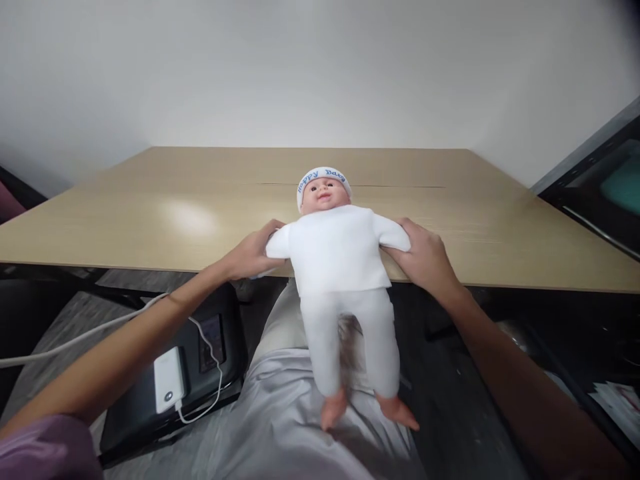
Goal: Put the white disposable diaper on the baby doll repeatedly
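A baby doll (335, 250) in a white top, white trousers and a white cap with blue lettering lies face up, its head toward the far side. Its head and upper body are over the table, while the legs and bare feet hang past the near edge above my lap. My left hand (260, 252) is closed round the sleeved arm on the left side. Round the other sleeved arm my right hand (423, 257) is closed too. Both doll hands are hidden inside sleeves or by my fingers.
The wooden table (240, 193) runs back to a pale wall. At lower left, a white power bank (169, 379) with a cable rests on a black seat (135, 420). A dark framed object (600, 173) stands at the right, with papers (620, 407) below it.
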`<act>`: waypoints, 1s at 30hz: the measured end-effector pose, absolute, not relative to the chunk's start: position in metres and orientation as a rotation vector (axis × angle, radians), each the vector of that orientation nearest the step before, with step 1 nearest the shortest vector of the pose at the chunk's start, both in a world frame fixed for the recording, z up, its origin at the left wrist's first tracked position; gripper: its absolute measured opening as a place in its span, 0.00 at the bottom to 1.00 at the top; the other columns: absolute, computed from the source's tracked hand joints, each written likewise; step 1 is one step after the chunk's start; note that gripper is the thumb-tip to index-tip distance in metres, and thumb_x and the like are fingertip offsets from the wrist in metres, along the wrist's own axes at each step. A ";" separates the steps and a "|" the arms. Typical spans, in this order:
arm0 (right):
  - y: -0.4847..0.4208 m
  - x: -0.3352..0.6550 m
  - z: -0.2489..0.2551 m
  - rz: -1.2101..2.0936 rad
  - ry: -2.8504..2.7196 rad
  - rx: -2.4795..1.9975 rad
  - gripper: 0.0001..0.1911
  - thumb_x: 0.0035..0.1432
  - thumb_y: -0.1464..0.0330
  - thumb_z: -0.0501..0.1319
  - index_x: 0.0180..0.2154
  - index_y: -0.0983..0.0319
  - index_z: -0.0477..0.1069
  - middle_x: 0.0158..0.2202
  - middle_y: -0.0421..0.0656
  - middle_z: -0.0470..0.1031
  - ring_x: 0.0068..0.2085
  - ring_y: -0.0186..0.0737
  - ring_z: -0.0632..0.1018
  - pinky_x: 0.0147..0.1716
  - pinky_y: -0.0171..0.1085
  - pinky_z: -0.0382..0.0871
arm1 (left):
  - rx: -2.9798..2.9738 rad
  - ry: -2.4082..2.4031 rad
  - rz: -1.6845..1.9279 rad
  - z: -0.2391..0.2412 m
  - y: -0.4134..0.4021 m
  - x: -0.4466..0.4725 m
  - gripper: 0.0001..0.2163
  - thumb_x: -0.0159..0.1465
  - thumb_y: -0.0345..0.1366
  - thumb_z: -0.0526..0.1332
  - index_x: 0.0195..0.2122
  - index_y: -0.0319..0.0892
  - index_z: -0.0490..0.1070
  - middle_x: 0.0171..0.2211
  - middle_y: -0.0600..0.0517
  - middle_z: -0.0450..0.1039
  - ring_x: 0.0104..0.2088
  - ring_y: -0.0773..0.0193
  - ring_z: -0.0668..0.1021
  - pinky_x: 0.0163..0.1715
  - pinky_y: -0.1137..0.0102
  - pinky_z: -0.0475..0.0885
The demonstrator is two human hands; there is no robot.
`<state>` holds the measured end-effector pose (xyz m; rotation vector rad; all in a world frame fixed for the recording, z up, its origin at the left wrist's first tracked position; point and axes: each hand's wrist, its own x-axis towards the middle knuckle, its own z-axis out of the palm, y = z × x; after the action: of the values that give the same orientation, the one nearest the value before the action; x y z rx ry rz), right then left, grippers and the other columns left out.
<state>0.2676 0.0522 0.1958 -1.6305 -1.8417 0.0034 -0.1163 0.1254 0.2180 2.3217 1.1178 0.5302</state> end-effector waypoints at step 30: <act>0.302 0.297 0.140 -0.156 -2.022 -1.814 0.31 0.70 0.52 0.58 0.63 0.66 0.69 0.58 0.63 0.78 0.56 0.71 0.77 0.54 0.60 0.71 | 2.335 1.375 0.504 0.184 0.380 -0.080 0.38 0.53 0.51 0.70 0.63 0.41 0.68 0.55 0.42 0.79 0.52 0.44 0.79 0.51 0.57 0.75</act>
<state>0.2967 0.3020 0.1398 -1.8136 -2.0218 -0.1563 -0.0800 0.3804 0.1843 2.3349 1.3746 0.5039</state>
